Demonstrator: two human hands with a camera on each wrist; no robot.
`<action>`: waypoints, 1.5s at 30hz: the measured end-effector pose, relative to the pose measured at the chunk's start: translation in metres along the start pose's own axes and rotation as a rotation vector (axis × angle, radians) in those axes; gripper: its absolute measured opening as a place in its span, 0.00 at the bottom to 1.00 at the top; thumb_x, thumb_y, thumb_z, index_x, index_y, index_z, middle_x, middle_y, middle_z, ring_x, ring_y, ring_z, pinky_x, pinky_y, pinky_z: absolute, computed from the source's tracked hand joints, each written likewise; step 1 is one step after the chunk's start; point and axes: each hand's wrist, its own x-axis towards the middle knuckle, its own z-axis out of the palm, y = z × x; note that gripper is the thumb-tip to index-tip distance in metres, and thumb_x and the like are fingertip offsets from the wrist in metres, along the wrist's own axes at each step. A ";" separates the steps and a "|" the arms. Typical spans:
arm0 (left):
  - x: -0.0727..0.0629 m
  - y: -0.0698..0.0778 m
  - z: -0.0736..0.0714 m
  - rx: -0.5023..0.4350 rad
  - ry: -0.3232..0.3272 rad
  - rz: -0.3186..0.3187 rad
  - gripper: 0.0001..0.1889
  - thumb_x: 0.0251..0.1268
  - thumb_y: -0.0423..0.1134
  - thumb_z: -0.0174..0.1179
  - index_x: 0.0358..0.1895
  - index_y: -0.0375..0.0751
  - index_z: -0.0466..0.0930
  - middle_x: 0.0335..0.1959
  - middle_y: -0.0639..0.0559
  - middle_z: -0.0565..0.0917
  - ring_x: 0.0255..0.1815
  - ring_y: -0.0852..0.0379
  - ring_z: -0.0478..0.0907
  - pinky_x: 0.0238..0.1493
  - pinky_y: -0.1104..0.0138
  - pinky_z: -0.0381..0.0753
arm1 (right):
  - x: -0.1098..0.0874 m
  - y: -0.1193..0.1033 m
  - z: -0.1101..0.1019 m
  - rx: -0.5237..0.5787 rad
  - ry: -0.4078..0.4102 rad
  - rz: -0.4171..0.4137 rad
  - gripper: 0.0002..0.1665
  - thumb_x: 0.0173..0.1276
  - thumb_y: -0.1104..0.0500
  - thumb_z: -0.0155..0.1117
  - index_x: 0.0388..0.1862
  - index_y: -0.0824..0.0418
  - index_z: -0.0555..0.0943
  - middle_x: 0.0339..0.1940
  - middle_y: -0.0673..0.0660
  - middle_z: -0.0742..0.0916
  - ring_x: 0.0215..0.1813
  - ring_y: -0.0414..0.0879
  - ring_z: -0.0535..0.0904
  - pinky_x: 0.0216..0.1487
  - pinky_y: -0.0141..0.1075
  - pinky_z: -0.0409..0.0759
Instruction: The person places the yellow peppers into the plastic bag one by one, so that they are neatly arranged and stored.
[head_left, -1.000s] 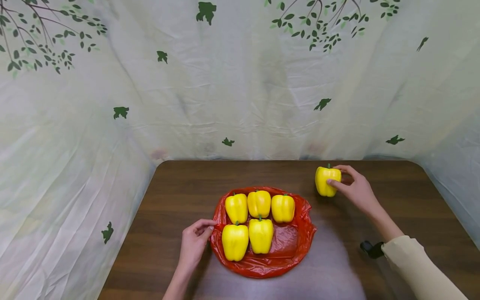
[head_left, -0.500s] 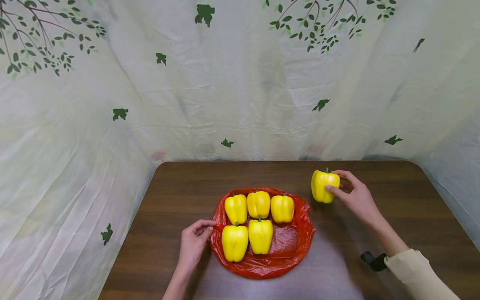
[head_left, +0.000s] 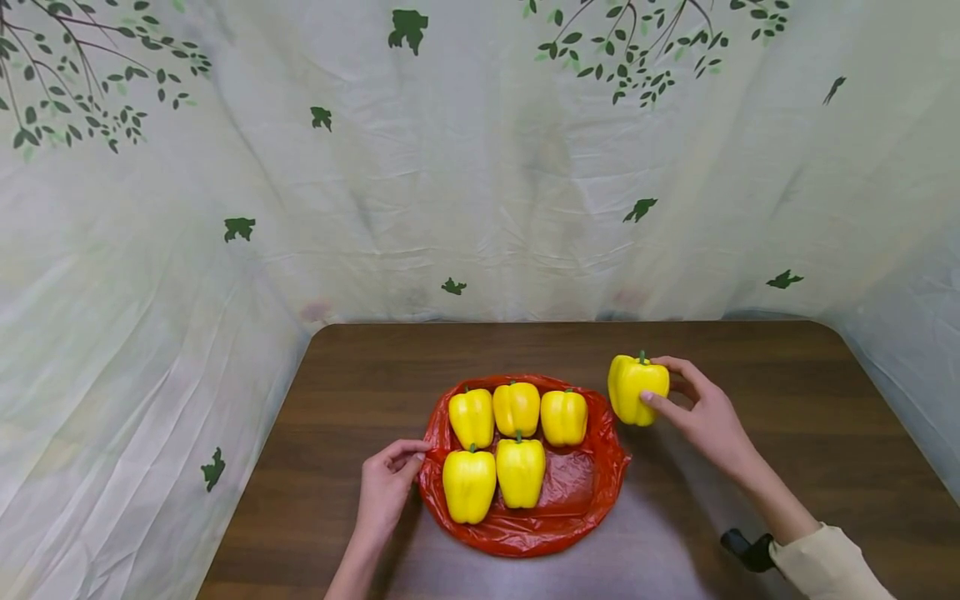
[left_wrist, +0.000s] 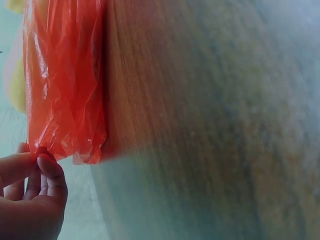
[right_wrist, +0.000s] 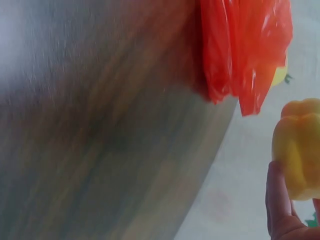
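Note:
A red plastic bag [head_left: 566, 483] lies on the table with its mouth spread wide and its edge rolled down. Several yellow bell peppers [head_left: 469, 487] stand inside it in two rows, and the front right part shows bare red plastic. My left hand [head_left: 386, 483] pinches the bag's left edge between thumb and fingers; the left wrist view shows the gathered plastic [left_wrist: 42, 150] at the fingertips. With thumb and fingers, my right hand [head_left: 705, 412] grips another yellow bell pepper [head_left: 636, 390], stem up, just beyond the bag's right rim.
The dark brown wooden table [head_left: 360, 358] has rounded far corners. A pale cloth backdrop [head_left: 487, 167] printed with leaves and branches hangs behind it. On the right wrist there is a black strap piece [head_left: 748, 550] beside a beige sleeve [head_left: 828, 562].
My right hand has carried its bell pepper left and nearer, toward the bag's right rim. The left hand has kept its pinch on the bag's edge, and the peppers inside have stayed put.

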 end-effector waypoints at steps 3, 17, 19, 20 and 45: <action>0.003 -0.006 0.000 0.006 -0.004 0.006 0.08 0.66 0.25 0.59 0.43 0.32 0.86 0.39 0.39 0.83 0.24 0.50 0.71 0.21 0.71 0.70 | -0.006 -0.002 0.004 0.019 -0.011 -0.003 0.33 0.68 0.47 0.67 0.68 0.52 0.69 0.65 0.58 0.75 0.59 0.62 0.75 0.45 0.45 0.83; 0.001 -0.011 0.001 -0.014 0.014 0.083 0.07 0.65 0.26 0.61 0.42 0.34 0.87 0.36 0.40 0.83 0.20 0.57 0.67 0.19 0.72 0.66 | -0.026 -0.010 0.023 0.094 -0.059 0.011 0.32 0.66 0.48 0.69 0.66 0.51 0.71 0.64 0.55 0.76 0.61 0.57 0.74 0.47 0.40 0.82; 0.001 -0.011 0.001 -0.018 0.014 0.083 0.07 0.65 0.26 0.61 0.42 0.34 0.87 0.36 0.40 0.82 0.21 0.56 0.67 0.19 0.72 0.66 | -0.028 -0.011 0.025 0.120 -0.068 0.012 0.32 0.65 0.48 0.70 0.65 0.50 0.72 0.63 0.55 0.76 0.61 0.57 0.74 0.47 0.39 0.82; 0.002 -0.012 0.001 -0.016 0.013 0.082 0.07 0.65 0.26 0.60 0.42 0.34 0.87 0.36 0.40 0.82 0.21 0.55 0.68 0.19 0.72 0.66 | -0.029 -0.011 0.026 0.134 -0.073 0.012 0.32 0.64 0.48 0.71 0.65 0.49 0.72 0.63 0.55 0.76 0.61 0.56 0.74 0.47 0.39 0.82; 0.002 -0.011 0.001 0.009 0.006 0.065 0.08 0.66 0.25 0.60 0.41 0.36 0.87 0.37 0.40 0.82 0.24 0.53 0.69 0.21 0.73 0.67 | -0.051 -0.027 0.059 0.162 -0.185 0.113 0.32 0.56 0.44 0.76 0.60 0.44 0.77 0.61 0.53 0.79 0.54 0.52 0.79 0.46 0.36 0.82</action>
